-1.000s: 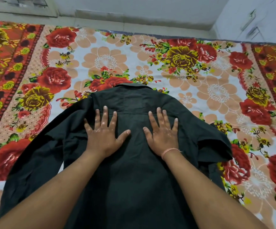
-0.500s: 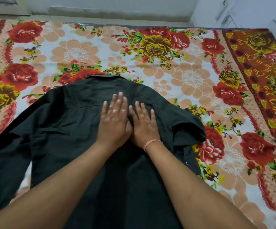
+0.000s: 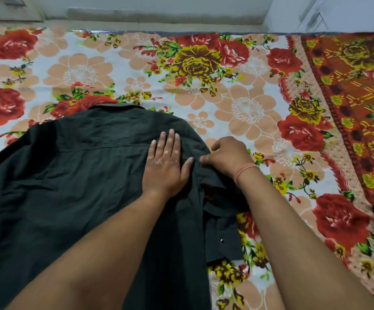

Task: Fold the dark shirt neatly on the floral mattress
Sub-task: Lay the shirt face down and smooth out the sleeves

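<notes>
The dark shirt (image 3: 74, 180) lies back-up on the floral mattress (image 3: 244, 104), collar pointing away from me. My left hand (image 3: 164, 166) presses flat on the cloth near the right shoulder, fingers together. Just to its right, my right hand (image 3: 228, 156) curls over the shirt's right shoulder edge, fingers closed on the fabric there; a pink thread band circles that wrist. Below it the right sleeve (image 3: 223, 231) lies bunched and folded, with a small metal snap showing. The left sleeve runs off the frame's left edge.
A white wall (image 3: 159, 10) borders the mattress's far edge. White cabinet doors (image 3: 329, 12) stand at the far right corner. The sheet's red and orange border (image 3: 360, 90) runs down the right side. Bare floral sheet lies beyond and to the right of the shirt.
Both hands slid right across the shirt's back. The right hand went from flat on the cloth to curled over the right shoulder edge. The view also shifted right.
</notes>
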